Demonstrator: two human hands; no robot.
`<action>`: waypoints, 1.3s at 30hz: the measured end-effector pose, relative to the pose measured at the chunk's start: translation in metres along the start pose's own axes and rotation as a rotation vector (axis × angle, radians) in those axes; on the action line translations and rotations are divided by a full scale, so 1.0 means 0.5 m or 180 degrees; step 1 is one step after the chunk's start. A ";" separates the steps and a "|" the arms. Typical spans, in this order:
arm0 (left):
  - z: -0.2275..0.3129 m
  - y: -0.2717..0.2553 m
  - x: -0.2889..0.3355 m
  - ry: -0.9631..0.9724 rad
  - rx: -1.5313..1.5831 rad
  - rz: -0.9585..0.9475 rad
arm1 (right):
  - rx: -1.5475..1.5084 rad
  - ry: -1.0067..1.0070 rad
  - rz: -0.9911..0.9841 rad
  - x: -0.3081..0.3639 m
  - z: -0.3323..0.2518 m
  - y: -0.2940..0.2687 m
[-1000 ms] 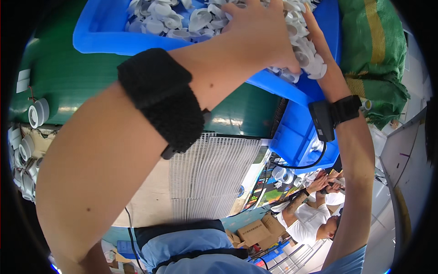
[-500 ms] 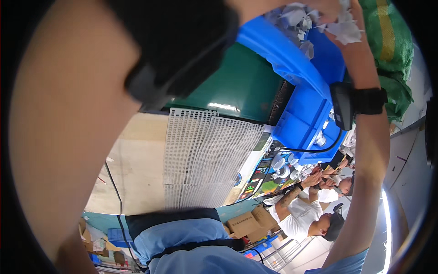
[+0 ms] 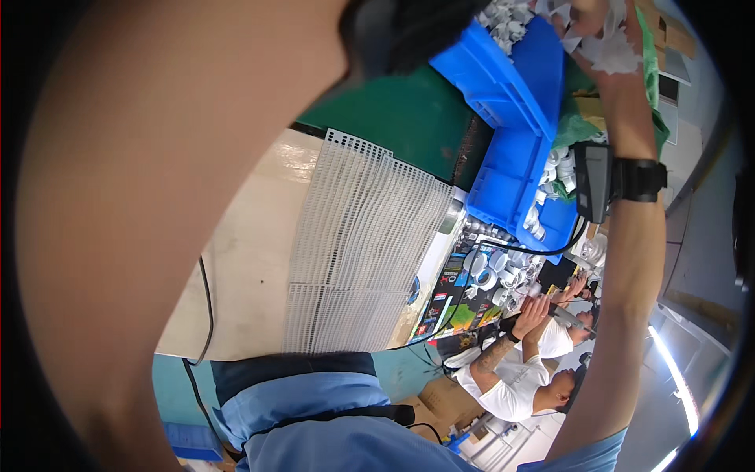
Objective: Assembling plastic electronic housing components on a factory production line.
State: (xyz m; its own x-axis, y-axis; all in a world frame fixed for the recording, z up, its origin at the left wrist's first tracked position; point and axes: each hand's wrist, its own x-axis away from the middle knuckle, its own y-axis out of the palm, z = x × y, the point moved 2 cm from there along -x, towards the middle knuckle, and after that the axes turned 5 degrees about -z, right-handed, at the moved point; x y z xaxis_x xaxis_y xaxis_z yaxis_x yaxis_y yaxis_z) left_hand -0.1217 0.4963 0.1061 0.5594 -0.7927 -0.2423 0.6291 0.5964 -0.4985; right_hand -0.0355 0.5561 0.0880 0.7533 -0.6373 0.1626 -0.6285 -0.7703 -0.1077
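Pointing various ways, white pieces [image 3: 615, 53] blur, their long axes unclear.

White lettering [image 3: 450, 278] — on multicol. printed sheet [image 3: 475, 309].

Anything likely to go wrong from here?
White pieces bunched by the right forearm could slip and scatter; how firmly they're held isn't clear.
The cable from the black wrist device runs by the edge of the blue bin and might snag.

The head-worn fisheye looks down, close over the wearer's forearms [image 3: 627, 271] and the pale worktop [image 3: 248, 315]
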 end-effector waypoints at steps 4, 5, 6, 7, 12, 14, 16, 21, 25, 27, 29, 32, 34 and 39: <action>0.093 -0.113 0.030 0.0417 -0.0306 0.0337 | -0.0583 -0.0156 -0.0241 -0.039 -0.190 -0.143; 0.097 -0.134 0.048 0.0443 -0.0403 0.0383 | -0.1186 0.0181 -0.0611 -0.025 -0.155 -0.142; 0.092 -0.135 0.072 0.0301 -0.0320 -0.0114 | -0.1616 0.0255 -0.0677 0.010 -0.130 -0.121; 0.103 -0.122 0.093 0.0229 -0.0175 -0.0636 | -0.1996 0.0286 -0.0662 0.068 -0.121 -0.102; 0.156 -0.024 0.314 0.0162 0.0298 -0.0703 | -0.1741 0.0743 0.0602 0.360 -0.042 -0.079; 0.161 0.026 0.393 0.0159 0.0465 -0.1192 | -0.2111 0.1076 0.0546 0.454 0.040 -0.103; 0.138 0.089 0.481 0.0122 0.0261 -0.1363 | -0.2426 0.1179 0.0650 0.534 0.136 -0.107; 0.094 0.231 0.557 -0.0015 0.0171 -0.2244 | -0.3124 0.1234 0.1016 0.647 0.298 -0.143; 0.106 0.295 0.550 0.0220 0.0157 -0.2322 | -0.2859 0.1026 0.1428 0.647 0.363 -0.214; 0.090 0.315 0.552 -0.0084 -0.0067 -0.2416 | -0.1657 0.1120 0.1920 0.636 0.376 -0.235; 0.099 0.317 0.557 -0.0057 -0.0355 -0.2398 | -0.0577 0.1127 0.2158 0.624 0.363 -0.245; 0.137 0.316 0.549 -0.0485 -0.0636 -0.2618 | 0.0082 0.1058 0.2389 0.609 0.377 -0.271; 0.143 0.326 0.551 -0.0340 -0.0491 -0.2513 | 0.0232 0.1183 0.2451 0.598 0.409 -0.294; 0.098 0.318 0.541 -0.0099 -0.0304 -0.2253 | 0.0451 0.1328 0.2170 0.561 0.385 -0.307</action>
State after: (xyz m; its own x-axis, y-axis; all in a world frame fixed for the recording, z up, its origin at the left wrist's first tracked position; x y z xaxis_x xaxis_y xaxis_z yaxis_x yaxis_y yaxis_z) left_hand 0.1563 0.3828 0.0018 0.0503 -0.9806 0.1894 0.7978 -0.0746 -0.5983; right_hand 0.3098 0.4916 -0.0385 0.0617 -0.9287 0.3657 -0.8716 -0.2287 -0.4336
